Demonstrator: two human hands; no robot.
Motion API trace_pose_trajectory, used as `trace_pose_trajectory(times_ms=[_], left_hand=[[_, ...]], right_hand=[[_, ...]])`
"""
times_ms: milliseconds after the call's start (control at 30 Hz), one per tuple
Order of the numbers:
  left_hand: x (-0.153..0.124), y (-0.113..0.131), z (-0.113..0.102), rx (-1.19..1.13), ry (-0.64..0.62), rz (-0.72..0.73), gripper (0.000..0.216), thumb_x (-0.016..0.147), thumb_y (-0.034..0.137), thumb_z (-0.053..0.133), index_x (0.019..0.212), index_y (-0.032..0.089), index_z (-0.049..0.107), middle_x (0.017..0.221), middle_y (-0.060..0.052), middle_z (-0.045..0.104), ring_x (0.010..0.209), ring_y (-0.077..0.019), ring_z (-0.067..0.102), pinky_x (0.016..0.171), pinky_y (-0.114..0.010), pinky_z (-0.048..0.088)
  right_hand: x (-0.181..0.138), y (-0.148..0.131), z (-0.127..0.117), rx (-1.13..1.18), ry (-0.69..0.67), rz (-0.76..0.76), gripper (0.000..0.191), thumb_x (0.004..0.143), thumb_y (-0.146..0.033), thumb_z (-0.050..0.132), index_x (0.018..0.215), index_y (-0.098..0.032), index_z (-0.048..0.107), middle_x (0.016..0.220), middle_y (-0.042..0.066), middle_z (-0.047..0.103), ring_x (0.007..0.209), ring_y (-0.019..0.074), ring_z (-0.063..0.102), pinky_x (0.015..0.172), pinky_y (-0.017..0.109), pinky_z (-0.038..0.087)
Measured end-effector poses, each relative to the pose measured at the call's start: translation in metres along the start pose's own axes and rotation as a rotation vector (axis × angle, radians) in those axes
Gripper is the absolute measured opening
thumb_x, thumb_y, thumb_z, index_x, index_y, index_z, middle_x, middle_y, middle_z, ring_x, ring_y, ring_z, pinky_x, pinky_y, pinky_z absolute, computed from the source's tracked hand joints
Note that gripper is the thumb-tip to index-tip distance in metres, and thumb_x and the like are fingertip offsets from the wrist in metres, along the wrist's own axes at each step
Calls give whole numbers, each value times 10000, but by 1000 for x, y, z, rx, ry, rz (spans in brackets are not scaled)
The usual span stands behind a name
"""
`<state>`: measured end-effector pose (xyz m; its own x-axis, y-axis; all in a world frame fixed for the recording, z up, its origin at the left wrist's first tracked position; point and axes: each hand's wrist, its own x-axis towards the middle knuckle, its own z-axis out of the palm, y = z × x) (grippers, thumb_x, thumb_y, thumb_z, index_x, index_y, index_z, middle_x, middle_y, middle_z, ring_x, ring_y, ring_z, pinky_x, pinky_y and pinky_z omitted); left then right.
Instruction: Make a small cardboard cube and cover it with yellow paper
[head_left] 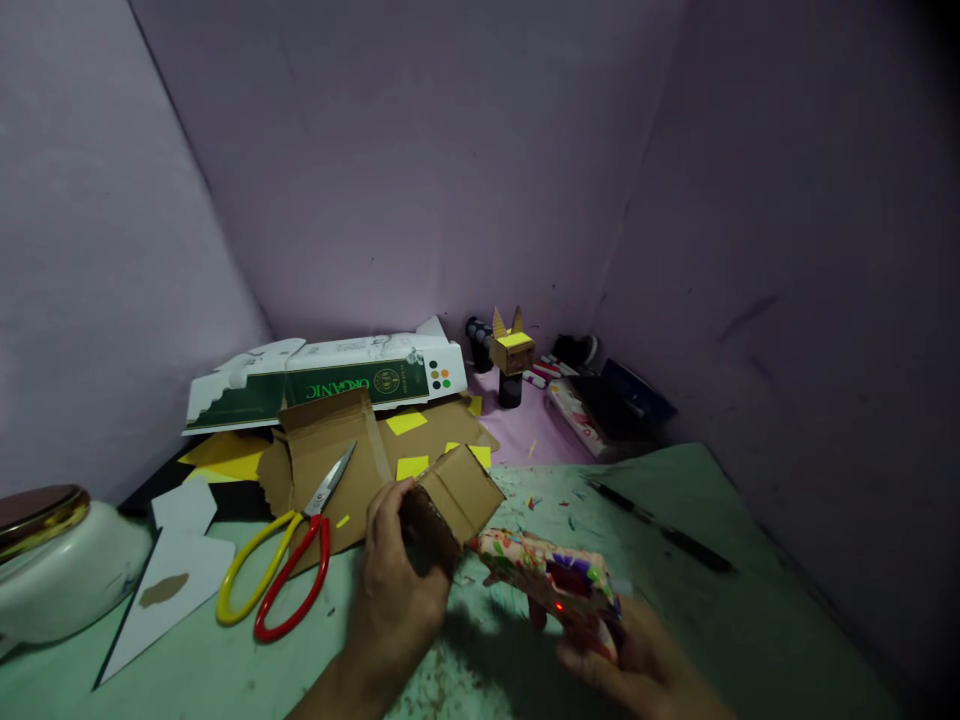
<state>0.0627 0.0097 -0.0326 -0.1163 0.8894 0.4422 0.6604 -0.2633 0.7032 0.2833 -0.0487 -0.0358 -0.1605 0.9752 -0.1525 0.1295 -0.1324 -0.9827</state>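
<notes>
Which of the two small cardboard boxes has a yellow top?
The small brown cardboard box with pointed ears, standing far back near the wall; the plain brown cardboard box in the left hand has none.

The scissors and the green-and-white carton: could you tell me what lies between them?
Head view: only flattened brown cardboard lies between scissors and carton.

My L hand (397, 590): back toward me, fingers curled in a grip; R hand (637, 665) lower, fingers also clenched.
</notes>
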Motion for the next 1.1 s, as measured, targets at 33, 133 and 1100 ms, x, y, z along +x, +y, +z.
trace_pose_trajectory(times_ms=[33,133,1100], left_hand=[[0,0,0,-1,0,0,557,750,270,616,1252,151,406,1230,-163,507,1145,-313,537,969,-499,469],[-1,-1,0,-11,1,0,543,756,274,610,1245,142,415,1216,-166,512,1139,-314,540,968,-504,470],[-1,-12,3,-122,-34,-135,698,675,420,696,1255,150,419,1192,-174,559,1119,-361,557,925,-569,473]], right_hand=[[0,0,0,22,7,9,446,702,-440,724,1130,-317,687,1038,75,717,1012,298,644,928,410,512],[-1,-3,1,39,-17,11,414,702,-426,727,1098,-311,698,1008,65,717,1004,284,641,925,387,511],[10,-7,-4,29,101,-82,211,702,-375,725,794,-186,711,747,40,646,718,205,580,673,317,504]])
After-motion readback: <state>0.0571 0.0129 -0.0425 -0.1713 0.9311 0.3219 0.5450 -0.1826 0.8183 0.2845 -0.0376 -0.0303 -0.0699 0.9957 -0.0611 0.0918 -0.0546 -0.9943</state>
